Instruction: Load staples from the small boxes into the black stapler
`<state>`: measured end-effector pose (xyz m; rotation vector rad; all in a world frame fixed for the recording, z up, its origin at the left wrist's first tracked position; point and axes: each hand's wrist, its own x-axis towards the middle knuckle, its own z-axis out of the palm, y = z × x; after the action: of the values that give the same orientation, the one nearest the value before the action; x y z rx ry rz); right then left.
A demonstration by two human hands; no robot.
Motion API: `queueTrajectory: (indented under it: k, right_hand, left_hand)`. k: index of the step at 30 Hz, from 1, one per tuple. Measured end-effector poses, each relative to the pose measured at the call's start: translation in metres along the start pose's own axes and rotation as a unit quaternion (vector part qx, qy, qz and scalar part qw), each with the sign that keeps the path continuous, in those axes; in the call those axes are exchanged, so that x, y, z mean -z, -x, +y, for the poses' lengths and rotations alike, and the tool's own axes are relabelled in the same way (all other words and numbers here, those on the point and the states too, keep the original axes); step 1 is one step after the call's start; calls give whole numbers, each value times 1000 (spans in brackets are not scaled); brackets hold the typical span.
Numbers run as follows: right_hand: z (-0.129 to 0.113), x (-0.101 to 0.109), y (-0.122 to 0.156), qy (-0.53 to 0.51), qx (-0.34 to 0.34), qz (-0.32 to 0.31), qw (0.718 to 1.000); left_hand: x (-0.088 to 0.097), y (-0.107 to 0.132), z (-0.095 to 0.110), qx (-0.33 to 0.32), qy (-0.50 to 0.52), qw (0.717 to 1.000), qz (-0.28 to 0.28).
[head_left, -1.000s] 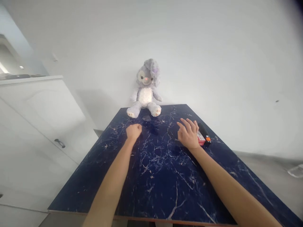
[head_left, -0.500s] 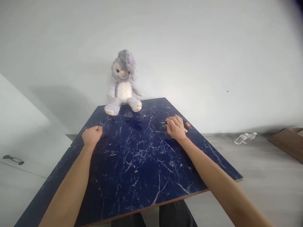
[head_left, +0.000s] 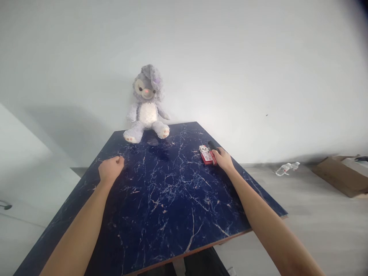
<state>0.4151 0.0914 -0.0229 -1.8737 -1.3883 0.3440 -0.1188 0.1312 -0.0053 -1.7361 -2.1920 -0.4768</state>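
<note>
My right hand (head_left: 224, 158) is at the table's right side, its fingers closed round a black, elongated object (head_left: 212, 145) whose far end sticks out beyond them. The hand covers most of that object, so its kind is unclear. Just left of the fingers lies a small red-and-white box (head_left: 206, 155), with a narrow red piece (head_left: 213, 157) between the box and the hand. My left hand (head_left: 111, 168) rests as a fist near the left edge, with nothing visible in it. Both hands are on the dark blue marbled table (head_left: 172, 199).
A grey plush rabbit (head_left: 147, 105) sits at the table's far edge against the wall (head_left: 230, 69). On the floor to the right are clear plastic bottles (head_left: 284, 169) and a cardboard box (head_left: 339, 176). A dark handle (head_left: 5, 206) shows at far left.
My right hand has shifted slightly right and closed on the black object, uncovering the red-and-white box. My left hand stays a fist in place. The view has turned slightly right.
</note>
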Motion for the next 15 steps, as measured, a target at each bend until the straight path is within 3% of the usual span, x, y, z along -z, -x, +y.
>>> queueTrajectory:
  k: [4, 9, 12, 15]
  right_hand:
    - [-18, -21, 4, -5, 1, 10, 1000]
    - [-43, -51, 6, -46, 37, 17, 998]
    - [-67, -73, 8, -63, 64, 15, 996]
    - [-102, -104, 12, -74, 66, -3, 995]
  left_hand:
    - [5, 16, 11, -71, 11, 997, -9]
    - [11, 29, 26, -143, 42, 987, -65]
    - [12, 29, 29, -151, 58, 983, -90]
    - [12, 30, 29, -145, 97, 982, -73]
